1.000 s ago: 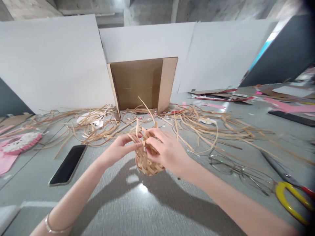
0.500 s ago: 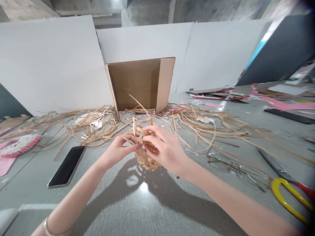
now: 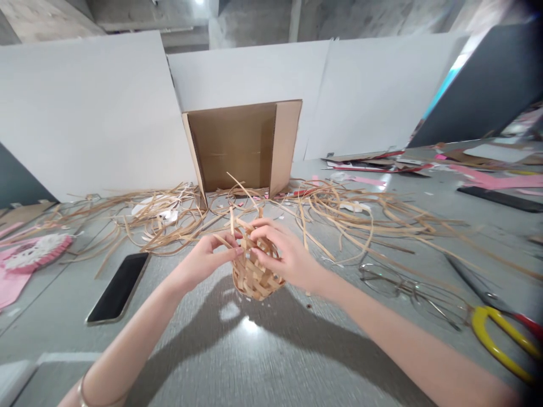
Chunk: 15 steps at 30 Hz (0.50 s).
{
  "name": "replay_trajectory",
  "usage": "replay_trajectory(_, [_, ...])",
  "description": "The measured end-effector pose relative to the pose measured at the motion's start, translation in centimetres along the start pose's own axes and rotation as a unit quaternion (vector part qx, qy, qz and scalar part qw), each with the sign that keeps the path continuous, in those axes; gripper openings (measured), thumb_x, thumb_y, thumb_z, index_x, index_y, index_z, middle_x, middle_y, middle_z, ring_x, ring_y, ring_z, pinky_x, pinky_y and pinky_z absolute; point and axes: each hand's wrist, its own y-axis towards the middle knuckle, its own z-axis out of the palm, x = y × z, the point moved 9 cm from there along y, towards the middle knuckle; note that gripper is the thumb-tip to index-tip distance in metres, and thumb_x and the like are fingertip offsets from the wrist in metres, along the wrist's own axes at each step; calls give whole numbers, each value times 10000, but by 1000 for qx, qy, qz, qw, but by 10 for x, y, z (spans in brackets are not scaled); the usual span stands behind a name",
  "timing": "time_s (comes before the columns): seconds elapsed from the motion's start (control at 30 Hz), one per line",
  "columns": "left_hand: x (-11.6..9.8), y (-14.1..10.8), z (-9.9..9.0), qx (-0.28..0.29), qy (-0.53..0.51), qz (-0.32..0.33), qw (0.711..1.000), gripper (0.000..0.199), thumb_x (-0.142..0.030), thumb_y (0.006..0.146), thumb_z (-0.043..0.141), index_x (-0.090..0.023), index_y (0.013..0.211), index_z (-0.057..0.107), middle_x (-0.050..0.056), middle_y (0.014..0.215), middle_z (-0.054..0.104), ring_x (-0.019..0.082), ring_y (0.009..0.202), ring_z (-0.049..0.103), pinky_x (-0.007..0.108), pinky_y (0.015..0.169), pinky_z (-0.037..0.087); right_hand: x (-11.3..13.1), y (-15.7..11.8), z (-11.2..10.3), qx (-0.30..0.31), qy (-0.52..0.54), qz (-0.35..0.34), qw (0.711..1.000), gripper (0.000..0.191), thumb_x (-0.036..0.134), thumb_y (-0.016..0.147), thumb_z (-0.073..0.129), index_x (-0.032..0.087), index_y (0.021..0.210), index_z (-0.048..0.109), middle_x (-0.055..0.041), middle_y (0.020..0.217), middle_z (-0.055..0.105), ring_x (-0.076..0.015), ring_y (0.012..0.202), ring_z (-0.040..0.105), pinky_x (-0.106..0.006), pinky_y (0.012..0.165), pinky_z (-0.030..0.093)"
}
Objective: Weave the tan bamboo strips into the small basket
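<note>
A small, unfinished-looking woven basket of tan paper or wood strips [image 3: 255, 275] is held in the air above the grey table, with loose strip ends rising from its rim. My left hand [image 3: 203, 263] pinches the strips at the basket's left side between thumb and fingers. My right hand [image 3: 280, 254] grips the upper right side, with its fingers curled over the weave. The basket's inside is hidden behind my fingers.
Tangled tan strips [image 3: 339, 220] spread across the table behind my hands. A black phone [image 3: 119, 288] lies to the left, beside a pink and white crocheted piece [image 3: 38, 254]. Wire glasses [image 3: 407, 294] and yellow-handled scissors [image 3: 496, 339] lie right. A cardboard box [image 3: 233, 147] stands beyond.
The basket has dropped slightly and shows more of its woven side. My right hand's fingers have shifted along the rim. The view has moved only a little.
</note>
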Motion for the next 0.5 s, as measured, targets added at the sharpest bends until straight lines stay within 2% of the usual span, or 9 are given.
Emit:
replay_trajectory(0.13, [5, 2, -1, 2, -4, -17, 1000, 241, -416, 711, 703, -192, 671, 622, 35, 806, 657, 224, 970, 599, 373, 879, 430, -3, -1, 2, 19, 22, 2, 1000, 77, 190, 881, 526, 242, 937, 519, -59, 1095, 610, -195, 1069, 569, -381, 911, 442])
replay_trajectory(0.23, [8, 3, -3, -6, -10, -33, 999, 250, -420, 702, 705, -194, 656, 610, 33, 793, 657, 227, 970, 602, 375, 877, 440, -4, -2, 3, 23, 23, 4, 999, 72, 211, 892, 550, 237, 958, 544, -57, 1075, 609, -190, 1039, 586, -359, 891, 469])
replay_trajectory(0.37, [-3, 1, -2, -31, 46, 8, 998, 194, -391, 719, 692, -198, 716, 666, 55, 977, 671, 243, 1073, 569, 390, 942, 415, -1, -3, 3, 6, -33, -11, 999, 137, 185, 894, 563, 218, 1024, 593, -80, 1097, 593, -191, 1017, 594, -365, 889, 487])
replay_trajectory(0.5, [-6, -1, 11, -15, 62, 21, 998, 197, -391, 729, 674, -214, 801, 721, 67, 1136, 624, 245, 1077, 565, 376, 900, 460, 2, -3, 5, 27, -34, -37, 998, 224, 166, 910, 537, 239, 1113, 598, -74, 1117, 595, -178, 1024, 597, -353, 886, 503])
